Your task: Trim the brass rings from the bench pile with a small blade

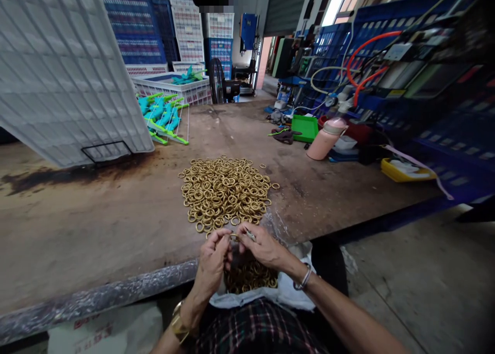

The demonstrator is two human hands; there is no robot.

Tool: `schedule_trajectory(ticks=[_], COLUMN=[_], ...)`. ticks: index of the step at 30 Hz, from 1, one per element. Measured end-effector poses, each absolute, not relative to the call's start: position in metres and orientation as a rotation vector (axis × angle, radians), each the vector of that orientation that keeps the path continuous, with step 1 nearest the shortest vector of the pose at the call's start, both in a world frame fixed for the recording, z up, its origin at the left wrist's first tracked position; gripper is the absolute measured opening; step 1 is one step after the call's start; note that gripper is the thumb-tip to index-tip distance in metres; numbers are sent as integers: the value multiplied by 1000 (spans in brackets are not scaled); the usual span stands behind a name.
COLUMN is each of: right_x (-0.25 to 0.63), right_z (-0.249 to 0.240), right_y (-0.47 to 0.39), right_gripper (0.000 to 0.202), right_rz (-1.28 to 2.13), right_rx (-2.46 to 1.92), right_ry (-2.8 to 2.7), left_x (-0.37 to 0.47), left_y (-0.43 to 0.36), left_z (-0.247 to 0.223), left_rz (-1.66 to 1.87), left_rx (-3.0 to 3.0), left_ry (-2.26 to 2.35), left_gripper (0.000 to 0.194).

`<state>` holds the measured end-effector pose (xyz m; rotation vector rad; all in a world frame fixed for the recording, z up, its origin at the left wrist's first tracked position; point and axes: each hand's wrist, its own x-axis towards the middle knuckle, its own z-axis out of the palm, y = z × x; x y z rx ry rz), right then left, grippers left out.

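Note:
My left hand [212, 258] is closed in a pinch on one side of a brass-coloured ring [233, 235]. From the other side, the fingers of my right hand [266, 248] pinch the same ring. A small metallic piece [251, 235] shows between my right thumb and fingers; its kind is not clear. Just beyond both hands, a heap of brass-coloured rings [226, 191] lies on the table. Below them, a white sack [288, 287] sits open at my lap with more rings [251, 277] in it.
The brown table [154, 215] has a plastic-wrapped front edge. A large white crate [73, 81] stands at left, beside turquoise and green plastic toys [164, 114]. To the right are a pink bottle [325, 140], a green tray [305, 128], a yellow tray [406, 171] and a machine with orange hoses [351, 68].

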<state>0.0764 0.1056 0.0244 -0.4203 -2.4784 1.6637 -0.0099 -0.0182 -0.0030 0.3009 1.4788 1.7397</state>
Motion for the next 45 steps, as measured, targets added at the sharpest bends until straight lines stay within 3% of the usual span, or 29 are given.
schedule_trajectory(ticks=[5, 9, 17, 33, 45], right_x=[77, 76, 77, 78, 88], right_z=[24, 20, 17, 17, 7], right_y=[101, 101, 99, 97, 88], right_gripper=[19, 18, 12, 15, 16], right_rz=[1782, 1679, 1517, 1679, 861], right_rx=[-558, -640, -624, -542, -490], right_ry=[-2368, -2359, -2424, -2337, -2879], left_x=[-8, -4, 3, 7, 8], left_y=[-17, -17, -21, -27, -26], left_z=[0, 6, -1, 4, 1], left_rz=[1668, 1560, 1539, 1664, 1690], left_rx=[430, 475, 413, 309, 303], left_ry=[1633, 1699, 1483, 1180, 1328], left_gripper=[32, 33, 30, 29, 35])
